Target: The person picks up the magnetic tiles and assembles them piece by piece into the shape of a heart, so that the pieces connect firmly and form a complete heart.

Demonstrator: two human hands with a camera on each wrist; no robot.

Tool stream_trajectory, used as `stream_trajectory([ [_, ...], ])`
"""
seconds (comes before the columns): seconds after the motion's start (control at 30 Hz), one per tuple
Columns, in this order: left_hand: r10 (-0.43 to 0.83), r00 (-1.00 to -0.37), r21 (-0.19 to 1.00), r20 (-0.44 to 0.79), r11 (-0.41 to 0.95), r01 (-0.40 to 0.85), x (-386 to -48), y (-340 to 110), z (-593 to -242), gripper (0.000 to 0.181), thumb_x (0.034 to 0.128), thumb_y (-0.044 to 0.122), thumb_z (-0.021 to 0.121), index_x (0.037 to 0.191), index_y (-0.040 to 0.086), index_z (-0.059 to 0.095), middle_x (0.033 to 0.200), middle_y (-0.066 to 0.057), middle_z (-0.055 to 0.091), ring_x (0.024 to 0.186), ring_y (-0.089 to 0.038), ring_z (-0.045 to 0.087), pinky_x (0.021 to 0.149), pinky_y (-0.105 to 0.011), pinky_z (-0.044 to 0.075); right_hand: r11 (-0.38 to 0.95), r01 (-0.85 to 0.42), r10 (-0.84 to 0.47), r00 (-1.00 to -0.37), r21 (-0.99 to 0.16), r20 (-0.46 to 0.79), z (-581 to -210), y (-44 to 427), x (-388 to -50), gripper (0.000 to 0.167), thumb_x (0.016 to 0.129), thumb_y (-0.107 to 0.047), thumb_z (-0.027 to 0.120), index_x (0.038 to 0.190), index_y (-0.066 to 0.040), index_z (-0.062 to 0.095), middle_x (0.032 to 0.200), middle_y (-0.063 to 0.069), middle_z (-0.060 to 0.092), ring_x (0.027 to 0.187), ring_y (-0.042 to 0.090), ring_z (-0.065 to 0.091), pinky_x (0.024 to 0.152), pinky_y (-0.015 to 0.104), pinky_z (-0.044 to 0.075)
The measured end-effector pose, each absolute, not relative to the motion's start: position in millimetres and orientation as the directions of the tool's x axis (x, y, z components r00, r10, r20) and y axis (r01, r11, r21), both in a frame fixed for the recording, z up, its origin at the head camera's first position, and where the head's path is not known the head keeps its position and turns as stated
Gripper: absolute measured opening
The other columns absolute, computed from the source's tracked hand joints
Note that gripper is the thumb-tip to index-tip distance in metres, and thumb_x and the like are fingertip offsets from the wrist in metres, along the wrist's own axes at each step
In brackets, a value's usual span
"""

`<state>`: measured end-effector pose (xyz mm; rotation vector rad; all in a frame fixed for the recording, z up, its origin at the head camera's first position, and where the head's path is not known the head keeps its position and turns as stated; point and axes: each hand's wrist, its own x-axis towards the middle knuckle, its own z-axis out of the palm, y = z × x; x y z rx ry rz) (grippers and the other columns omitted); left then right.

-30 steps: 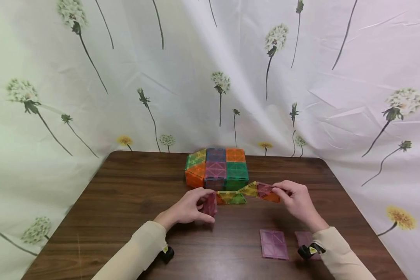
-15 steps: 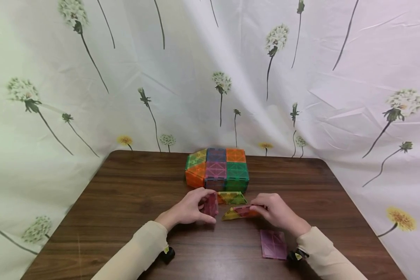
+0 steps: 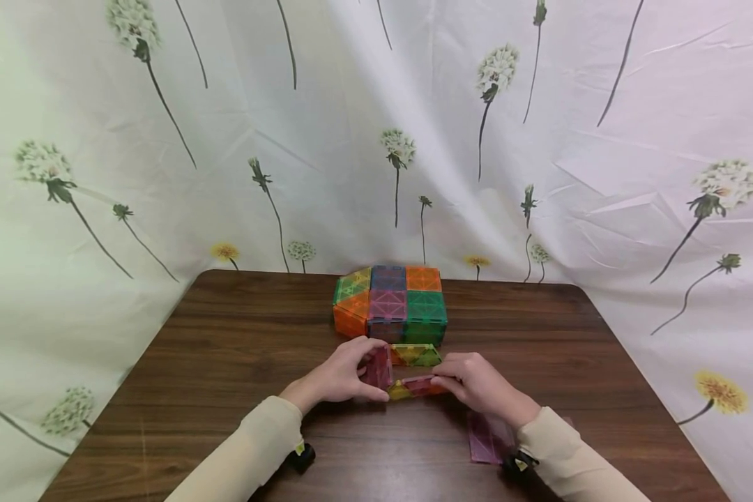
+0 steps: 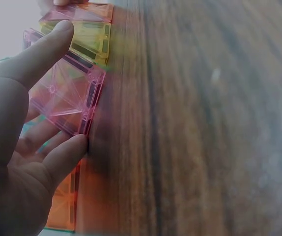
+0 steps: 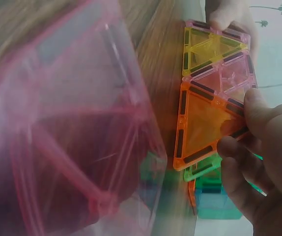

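Observation:
My left hand [image 3: 335, 373] holds a pink square magnetic tile [image 3: 379, 367] upright on the table, thumb at one side and fingers at the other. My right hand [image 3: 483, 387] pinches the end of a strip of triangular magnetic tiles. In the right wrist view the strip shows a yellow triangle [image 5: 205, 46], a pink triangle [image 5: 224, 78] and an orange triangle [image 5: 205, 123]. Its yellow end reaches the pink square's near edge. Behind it, another strip, orange, yellow and green [image 3: 415, 355], stands from the square's far edge.
A multicoloured block of joined tiles [image 3: 389, 305] stands at the back of the wooden table [image 3: 238, 321]. A pink square tile [image 3: 486, 439] lies flat beneath my right wrist, partly hidden. A flower-printed curtain [image 3: 351, 139] hangs behind the table.
My right hand has brought its triangle strip from the right, toward me and leftward, to the pink square's near edge. The back strip stays by the square. My left hand has barely moved.

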<state>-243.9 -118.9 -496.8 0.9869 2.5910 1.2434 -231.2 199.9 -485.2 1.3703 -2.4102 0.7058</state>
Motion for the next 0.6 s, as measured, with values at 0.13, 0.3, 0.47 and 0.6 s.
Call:
stream_trajectory([
  [0.13,0.597,-0.783,0.727,0.173,0.459,0.511,-243,-119,-497,0.083,0.0777,0.042,0.095,0.145,0.013,0.056,0.121,0.003,0.059,0.111,-0.014,0.060,0.091,-0.028,0.057,0.435,-0.861,-0.724,-0.509,-0.264,0.466,-483,194,-227,0.005,0.098,-0.012,0.076,0.100,-0.013,0.081,0.086,-0.007,0.070,0.076,-0.002,0.061,0.066,0.015,0.052],
  [0.3,0.603,-0.781,0.725,0.161,0.464,0.508,-243,-120,-496,0.084,0.0782,0.042,0.095,0.147,0.013,0.055,0.122,0.003,0.058,0.112,-0.014,0.059,0.092,-0.029,0.057,0.439,-0.855,-0.717,-0.519,-0.277,0.466,-483,189,-221,0.006,0.100,-0.014,0.075,0.097,-0.014,0.079,0.086,-0.008,0.070,0.077,-0.002,0.061,0.067,0.015,0.052],
  [0.47,0.626,-0.764,0.714,0.155,0.463,0.525,-243,-122,-494,0.087,0.0764,0.041,0.096,0.148,0.013,0.055,0.124,0.003,0.058,0.114,-0.014,0.058,0.096,-0.031,0.057,0.437,-0.844,-0.723,-0.535,-0.310,0.436,-481,188,-215,0.006,0.101,-0.017,0.073,0.098,-0.016,0.078,0.088,-0.010,0.069,0.078,-0.004,0.061,0.066,0.016,0.052],
  [0.6,0.648,-0.746,0.712,0.152,0.452,0.538,-242,-123,-492,0.089,0.0755,0.038,0.097,0.149,0.012,0.054,0.127,0.002,0.057,0.116,-0.014,0.057,0.099,-0.032,0.056,0.461,-0.797,-0.724,-0.592,-0.390,0.353,-477,198,-213,0.016,0.104,-0.025,0.070,0.109,-0.012,0.078,0.094,-0.009,0.070,0.078,-0.004,0.061,0.066,0.019,0.054],
])
